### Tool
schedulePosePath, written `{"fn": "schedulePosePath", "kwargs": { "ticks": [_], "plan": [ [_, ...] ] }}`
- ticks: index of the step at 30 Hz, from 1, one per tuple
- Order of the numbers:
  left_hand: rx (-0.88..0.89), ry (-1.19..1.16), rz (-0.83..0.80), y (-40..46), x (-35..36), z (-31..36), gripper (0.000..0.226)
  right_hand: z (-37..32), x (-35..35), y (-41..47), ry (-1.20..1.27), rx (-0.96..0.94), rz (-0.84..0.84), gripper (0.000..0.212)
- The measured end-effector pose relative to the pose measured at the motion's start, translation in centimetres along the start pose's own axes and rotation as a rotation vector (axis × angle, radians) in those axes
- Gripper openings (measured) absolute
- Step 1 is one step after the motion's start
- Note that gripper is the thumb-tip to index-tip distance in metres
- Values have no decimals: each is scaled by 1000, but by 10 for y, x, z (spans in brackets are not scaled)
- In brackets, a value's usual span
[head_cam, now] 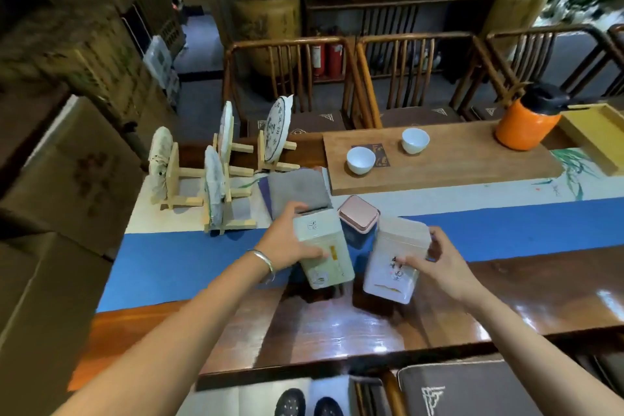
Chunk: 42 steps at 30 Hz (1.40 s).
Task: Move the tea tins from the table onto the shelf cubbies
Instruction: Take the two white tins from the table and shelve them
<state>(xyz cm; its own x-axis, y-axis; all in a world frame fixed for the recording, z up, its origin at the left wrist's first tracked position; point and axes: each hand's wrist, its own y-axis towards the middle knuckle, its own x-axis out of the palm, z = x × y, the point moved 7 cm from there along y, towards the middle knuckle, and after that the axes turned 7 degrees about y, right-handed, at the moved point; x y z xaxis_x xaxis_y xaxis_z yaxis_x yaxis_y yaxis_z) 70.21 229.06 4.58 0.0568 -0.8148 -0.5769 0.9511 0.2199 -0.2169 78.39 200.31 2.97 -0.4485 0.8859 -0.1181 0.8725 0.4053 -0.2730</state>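
Observation:
My left hand (287, 245) grips a pale green rectangular tea tin (324, 246), tilted and lifted over the near part of the wooden table (337, 324). In my right hand (435, 263) is a white-pink tea tin (393, 260) with dark characters on its side, also tilted above the table. Between and just behind them stands a dark blue tin with a rose-gold lid (358, 214), upright on the blue table runner (189, 260). No shelf cubbies are clearly visible.
Several wrapped tea cakes on wooden stands (216, 162) sit at the left. Behind the tins lie a grey folded cloth (297, 192), a wooden tray (439, 162) with two white cups, an orange bottle (526, 121) and a yellow tray (594, 135). Chairs line the far side; cardboard boxes (67, 179) stack at left.

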Motion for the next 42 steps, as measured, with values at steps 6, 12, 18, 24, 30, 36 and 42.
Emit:
{"fn": "schedulePosePath", "kwargs": {
  "ticks": [6, 12, 18, 24, 30, 36, 42],
  "plan": [
    [-77, -256, 294, -50, -90, -16, 84, -75, 86, 23, 71, -172, -170, 48],
    [-116, -433, 573, -146, -192, -44, 62, -146, 207, 16, 22, -323, -403, 51],
    [-121, -548, 882, -286, -285, -75, 69, -214, 365, -37, -21, -465, -630, 54],
    [-177, -437, 1171, -481, -370, -127, 55, -251, 558, -147, 20, -489, -940, 53],
    [-272, -383, 1447, -683, -424, -173, 58, -272, 733, -295, 108, -520, -1218, 58],
    [-360, -330, 1682, -846, -448, -190, 59, -278, 872, -439, 124, -514, -1481, 64],
    [-405, -249, 1892, -971, -481, -202, 63, -287, 984, -560, 183, -483, -1714, 64]
  ]
}}
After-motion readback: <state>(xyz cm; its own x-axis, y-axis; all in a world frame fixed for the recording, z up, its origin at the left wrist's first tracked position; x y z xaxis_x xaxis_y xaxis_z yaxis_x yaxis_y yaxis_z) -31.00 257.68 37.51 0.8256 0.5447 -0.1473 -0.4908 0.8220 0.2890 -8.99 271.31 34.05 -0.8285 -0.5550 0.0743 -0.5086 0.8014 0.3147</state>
